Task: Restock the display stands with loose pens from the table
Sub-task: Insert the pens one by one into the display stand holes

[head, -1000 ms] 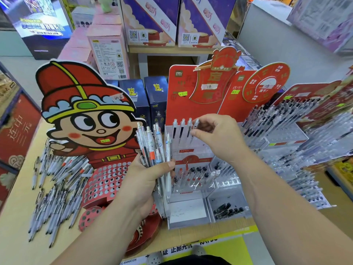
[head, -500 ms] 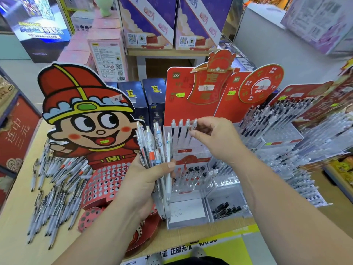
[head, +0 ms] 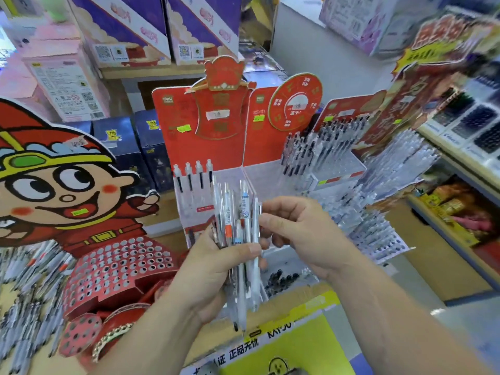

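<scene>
A bundle of white pens [head: 243,234] stands upright in the left hand [head: 213,277]. Four pens [head: 193,174] fill the display stand's [head: 194,212] top row. Loose pens [head: 29,307], blurred, seemingly lie on the table [head: 167,215].

"正品无忧" in black on the yellow sign [head: 303,345], the rest too blurred

Held pens [head: 240,239]: smooth plastic barrels, white to translucent, glossy, some with paper labels. Loose pens [head: 27,307]: same plastic look, but blurred. Display stand [head: 189,220]: clear, glossy plastic tiers. Its backboard [head: 173,142]: red printed card with a slight sheen. Cartoon stand [head: 67,185]: printed card, matt, punched with holes. Bench [head: 165,215]: pale wood-look surface, smooth. Purple boxes [head: 121,31]: glossy printed card.
</scene>
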Action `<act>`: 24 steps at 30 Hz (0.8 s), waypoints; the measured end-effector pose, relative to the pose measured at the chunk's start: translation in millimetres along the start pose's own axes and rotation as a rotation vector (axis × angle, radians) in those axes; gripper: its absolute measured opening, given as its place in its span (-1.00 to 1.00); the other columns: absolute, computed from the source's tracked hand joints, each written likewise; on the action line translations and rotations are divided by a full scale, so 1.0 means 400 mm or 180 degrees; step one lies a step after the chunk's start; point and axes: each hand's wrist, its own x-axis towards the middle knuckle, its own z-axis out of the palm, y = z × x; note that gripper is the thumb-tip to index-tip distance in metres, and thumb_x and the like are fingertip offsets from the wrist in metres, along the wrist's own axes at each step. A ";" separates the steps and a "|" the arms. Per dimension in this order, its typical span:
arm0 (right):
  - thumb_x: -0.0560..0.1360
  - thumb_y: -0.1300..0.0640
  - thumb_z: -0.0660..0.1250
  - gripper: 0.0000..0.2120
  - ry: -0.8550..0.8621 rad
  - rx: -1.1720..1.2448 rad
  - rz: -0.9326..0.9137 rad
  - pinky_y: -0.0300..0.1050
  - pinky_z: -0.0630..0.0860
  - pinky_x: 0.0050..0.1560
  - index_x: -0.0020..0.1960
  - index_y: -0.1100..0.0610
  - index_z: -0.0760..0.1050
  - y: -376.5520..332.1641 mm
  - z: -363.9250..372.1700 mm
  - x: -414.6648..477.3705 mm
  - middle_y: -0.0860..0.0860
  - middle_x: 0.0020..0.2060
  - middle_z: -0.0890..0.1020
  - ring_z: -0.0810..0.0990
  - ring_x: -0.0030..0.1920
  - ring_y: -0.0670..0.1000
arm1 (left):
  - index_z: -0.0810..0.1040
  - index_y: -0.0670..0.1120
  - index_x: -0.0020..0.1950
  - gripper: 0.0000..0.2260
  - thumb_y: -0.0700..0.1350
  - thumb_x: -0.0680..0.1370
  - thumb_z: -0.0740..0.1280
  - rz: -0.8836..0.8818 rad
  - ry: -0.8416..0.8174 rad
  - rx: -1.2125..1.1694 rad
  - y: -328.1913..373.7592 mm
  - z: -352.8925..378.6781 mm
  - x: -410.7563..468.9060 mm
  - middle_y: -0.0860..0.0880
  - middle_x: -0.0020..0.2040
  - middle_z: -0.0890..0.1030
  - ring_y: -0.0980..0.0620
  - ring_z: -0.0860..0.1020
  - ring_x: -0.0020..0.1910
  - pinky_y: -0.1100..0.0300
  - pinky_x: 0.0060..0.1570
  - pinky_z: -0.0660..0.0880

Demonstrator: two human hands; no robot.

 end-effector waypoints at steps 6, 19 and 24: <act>0.48 0.23 0.52 -0.91 0.0367 0.0640 0.0602 -0.12 0.47 -0.27 -0.07 0.16 0.61 0.060 -0.211 -0.091 0.05 -0.34 0.60 0.58 -0.37 -0.02 | 0.65 -0.18 0.11 -0.61 -0.27 0.28 0.50 -0.0425 0.0060 0.0321 -0.103 0.221 0.027 -0.24 -0.04 0.72 -0.19 0.68 -0.15 0.03 -0.16 0.66; 0.60 0.28 0.34 -0.94 0.0668 0.1766 0.0703 -0.23 0.58 -0.38 -0.04 0.17 0.57 0.171 -0.799 -0.303 0.09 -0.24 0.61 0.61 -0.34 -0.02 | 0.55 -0.22 -0.02 -0.88 -0.36 0.50 0.42 -0.0937 0.0451 0.0393 -0.394 0.749 0.086 -0.17 -0.36 0.58 -0.08 0.52 -0.50 0.16 -0.48 0.51; 0.58 0.28 0.36 -0.83 0.0847 0.2041 0.0707 -0.20 0.62 -0.35 0.17 0.25 0.54 0.204 -0.914 -0.300 0.09 -0.25 0.60 0.59 -0.32 0.02 | 0.55 -0.34 0.13 -0.80 -0.39 0.52 0.38 -0.0939 0.0419 0.0321 -0.440 0.818 0.138 -0.19 -0.21 0.71 -0.05 0.63 -0.43 0.16 -0.47 0.56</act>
